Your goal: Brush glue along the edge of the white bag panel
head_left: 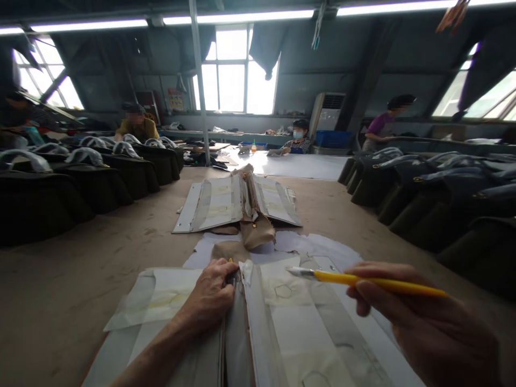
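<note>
My left hand (209,293) rests with its fingers curled on the centre seam of a flat white and grey panel (298,333) that lies in front of me. It pinches a small part at the seam that I cannot make out. My right hand (427,322), raised at the right, grips a yellow-handled brush (363,280) whose pale tip points left over the panel. A second, similar panel (217,207) lies further up the table with tan leather pieces (256,228) on its middle.
The brown worktable (121,242) runs away from me. Rows of dark handbags (100,172) with wrapped handles stand on the left, and more dark handbags (443,204) on the right. Several people sit working at the far end under the windows.
</note>
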{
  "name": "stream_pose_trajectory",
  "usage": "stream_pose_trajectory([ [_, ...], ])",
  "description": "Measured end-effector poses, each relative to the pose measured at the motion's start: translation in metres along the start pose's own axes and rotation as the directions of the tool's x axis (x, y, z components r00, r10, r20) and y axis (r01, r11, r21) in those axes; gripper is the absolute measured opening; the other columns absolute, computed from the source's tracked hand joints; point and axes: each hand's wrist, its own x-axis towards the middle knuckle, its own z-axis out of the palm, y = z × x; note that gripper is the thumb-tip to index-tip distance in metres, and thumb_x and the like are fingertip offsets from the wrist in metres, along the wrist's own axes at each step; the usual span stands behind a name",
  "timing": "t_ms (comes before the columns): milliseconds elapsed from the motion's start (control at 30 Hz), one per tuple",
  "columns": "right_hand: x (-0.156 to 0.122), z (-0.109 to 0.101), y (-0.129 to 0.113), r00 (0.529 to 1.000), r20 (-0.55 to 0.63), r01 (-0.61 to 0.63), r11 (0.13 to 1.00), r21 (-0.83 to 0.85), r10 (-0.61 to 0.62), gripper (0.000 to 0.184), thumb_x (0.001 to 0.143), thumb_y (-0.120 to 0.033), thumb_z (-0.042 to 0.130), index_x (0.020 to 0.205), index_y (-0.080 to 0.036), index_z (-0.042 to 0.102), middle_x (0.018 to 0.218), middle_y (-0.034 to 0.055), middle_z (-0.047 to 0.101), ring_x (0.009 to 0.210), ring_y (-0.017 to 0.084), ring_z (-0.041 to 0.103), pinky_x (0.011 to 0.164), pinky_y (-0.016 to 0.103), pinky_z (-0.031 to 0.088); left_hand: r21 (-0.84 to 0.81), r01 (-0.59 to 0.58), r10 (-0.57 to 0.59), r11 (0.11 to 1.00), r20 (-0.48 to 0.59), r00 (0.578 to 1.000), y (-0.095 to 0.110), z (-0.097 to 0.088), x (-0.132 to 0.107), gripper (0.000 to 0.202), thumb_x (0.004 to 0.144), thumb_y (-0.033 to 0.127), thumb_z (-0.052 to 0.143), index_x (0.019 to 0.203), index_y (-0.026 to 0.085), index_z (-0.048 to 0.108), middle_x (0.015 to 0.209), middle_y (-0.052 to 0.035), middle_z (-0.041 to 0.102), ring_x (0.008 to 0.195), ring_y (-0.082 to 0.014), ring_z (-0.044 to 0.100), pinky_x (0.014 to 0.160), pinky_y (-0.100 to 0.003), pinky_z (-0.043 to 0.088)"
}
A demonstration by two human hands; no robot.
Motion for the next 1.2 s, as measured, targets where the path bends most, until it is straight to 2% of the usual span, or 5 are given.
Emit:
stream_pose_trajectory([
  [100,0.013,0.017,0.001,0.990,0.132,0.031,0.995,0.098,-0.044,0.012,0.076,-0.035,0.068,0.078,-0.023,0.066,0.070,0.0004,0.064,0.054,0.014,0.061,0.047,0.019,0.051,0.009,-0.011,0.011,1.000,0.018,1.000,0.002,0.001,-0.001,0.041,0.058,0.004,0.038,0.088,0.014,0.063,0.091,-0.0086,0.056,0.090,-0.0206,0.046,0.086,-0.035,0.036],
  [333,0.028,0.045,0.015,0.968,0.228,0.043,0.969,0.242,-0.100,0.010,0.078,-0.028,0.067,0.081,-0.019,0.065,0.081,0.0028,0.064,0.048,0.010,0.056,0.045,0.020,0.051,0.006,0.063,-0.063,0.998,0.005,0.998,0.005,0.004,0.001,0.045,0.060,0.001,0.039,0.094,0.014,0.064,0.091,-0.0077,0.056,0.091,-0.0201,0.046,0.088,-0.034,0.035],
  [633,0.041,0.055,0.028,0.916,0.374,0.073,0.978,0.194,-0.142,0.011,0.080,-0.029,0.065,0.082,-0.018,0.062,0.079,0.0022,0.063,0.049,0.010,0.053,0.047,0.021,0.048,-0.016,0.065,-0.066,0.998,-0.020,0.998,0.002,0.006,0.001,0.046,0.060,0.001,0.040,0.098,0.014,0.063,0.092,-0.0066,0.055,0.094,-0.0190,0.046,0.090,-0.032,0.036],
  [1033,0.039,0.054,0.024,0.910,0.365,0.144,0.977,0.158,-0.194,0.007,0.082,-0.025,0.063,0.083,-0.019,0.061,0.079,0.0014,0.063,0.048,0.008,0.052,0.046,0.020,0.047,-0.018,0.079,-0.080,0.997,-0.036,0.996,0.005,0.005,0.000,0.044,0.061,-0.001,0.041,0.094,0.015,0.065,0.096,-0.0066,0.058,0.095,-0.0175,0.047,0.090,-0.029,0.036],
  [1200,0.041,0.055,0.020,0.922,0.292,0.221,0.964,0.145,-0.255,0.006,0.081,-0.023,0.064,0.085,-0.019,0.062,0.079,0.0009,0.063,0.047,0.008,0.052,0.045,0.018,0.046,-0.018,0.072,-0.072,0.997,-0.025,0.997,0.005,0.004,-0.001,0.045,0.061,0.000,0.041,0.097,0.013,0.064,0.095,-0.0073,0.057,0.094,-0.0181,0.047,0.090,-0.030,0.036],
])
